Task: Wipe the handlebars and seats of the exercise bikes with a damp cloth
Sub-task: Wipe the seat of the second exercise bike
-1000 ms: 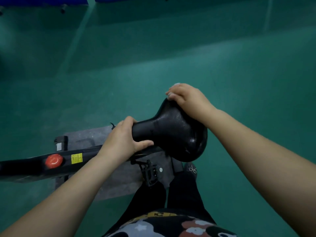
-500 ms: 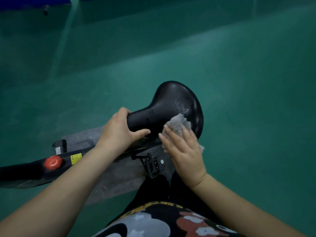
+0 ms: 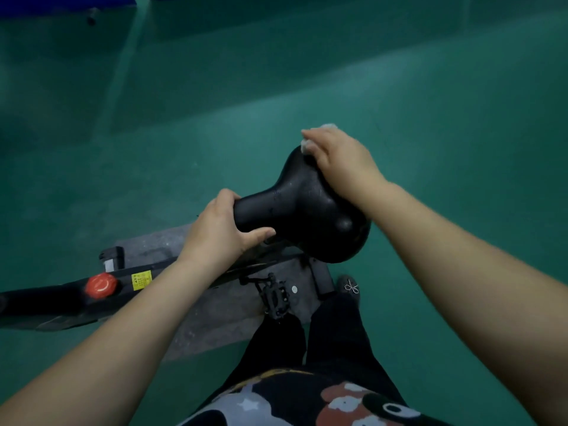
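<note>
Black bike seat (image 3: 302, 210) sits mid-frame, narrow nose pointing left, broad rear to the right, its surface glossy; left hand (image 3: 219, 233) grips the nose, fingers curled over the far side and thumb wrapped along the near side, so the nose is clamped between them; right hand (image 3: 339, 161) lies palm-down on the far upper edge of the broad rear, fingers close together and bent over the rim, pressing a pale cloth (image 3: 310, 142) against the seat; only small bits of cloth show, one at the fingertips and one behind the knuckles, the rest hidden under the hand; whether the thumb of that hand pinches the cloth cannot be told; both forearms are bare and reach in from the bottom corners; below the seat a black bike frame (image 3: 61, 299) runs off to the left, carrying a red round knob (image 3: 100, 285) and just beside it a yellow label (image 3: 141, 280), print too small to read; a black pedal (image 3: 276, 295) hangs under the seat, above a grey mat (image 3: 212, 321) that lies on the green floor (image 3: 430, 103); a shoe (image 3: 349, 287) with a small bow shows near the mat's right edge; dark trousers (image 3: 335, 336) and a patterned shirt (image 3: 307, 401) fill the bottom centre.
</note>
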Available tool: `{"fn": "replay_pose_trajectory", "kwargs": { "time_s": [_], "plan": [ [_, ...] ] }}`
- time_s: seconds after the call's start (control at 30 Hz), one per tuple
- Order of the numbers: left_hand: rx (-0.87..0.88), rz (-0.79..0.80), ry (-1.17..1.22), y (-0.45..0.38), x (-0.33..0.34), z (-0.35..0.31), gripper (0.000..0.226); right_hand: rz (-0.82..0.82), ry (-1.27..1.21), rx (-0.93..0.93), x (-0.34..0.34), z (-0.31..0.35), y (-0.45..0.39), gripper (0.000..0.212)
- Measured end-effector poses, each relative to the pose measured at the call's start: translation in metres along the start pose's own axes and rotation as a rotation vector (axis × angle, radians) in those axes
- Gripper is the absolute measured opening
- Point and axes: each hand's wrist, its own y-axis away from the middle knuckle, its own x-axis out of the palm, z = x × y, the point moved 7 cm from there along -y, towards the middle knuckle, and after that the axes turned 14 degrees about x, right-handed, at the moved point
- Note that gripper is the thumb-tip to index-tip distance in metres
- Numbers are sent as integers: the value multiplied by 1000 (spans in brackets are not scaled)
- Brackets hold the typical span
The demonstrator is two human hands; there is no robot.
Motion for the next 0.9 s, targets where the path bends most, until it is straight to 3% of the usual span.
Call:
{"fn": "replay_pose_trajectory", "kwargs": {
  "time_s": [0.1, 0.2, 0.3, 0.37, 0.47, 0.53, 0.63, 0.7, 0.8, 0.9],
  "plan": [
    [10, -8, 15, 0, -2, -2, 66, 113, -165, 160, -5, -13, -15, 37],
    [18, 11, 20, 1, -3, -3, 65, 44, -173, 163, -12, -18, 14, 39],
    [6, 177, -20, -1, -4, -1, 67, -5, -255, 179, -31, -25, 51, 34],
    [26, 258, -136, -1, -14, -3, 75, 48, -565, 331, -51, -28, 68, 24],
    [128, -14, -23, 3, -48, -35, 63, 229, -1169, 437, -67, -2, 88, 21],
    [136, -149, 233, 9, -61, -54, 44, 332, -1197, 413, -63, 23, 96, 21],
    [-5, -110, 800, 17, -50, -72, 35, 454, -1162, 344, -47, 49, 104, 20],
    [-85, -111, 1043, 21, -40, -81, 26, 504, -1158, 316, -41, 54, 105, 18],
    [-182, -186, 1064, 23, -33, -78, 28, 580, -1163, 315, -38, 48, 95, 17],
    [-238, -191, 942, 25, -35, -70, 27, 681, -999, 258, -48, 34, 74, 16]
  ]
}}
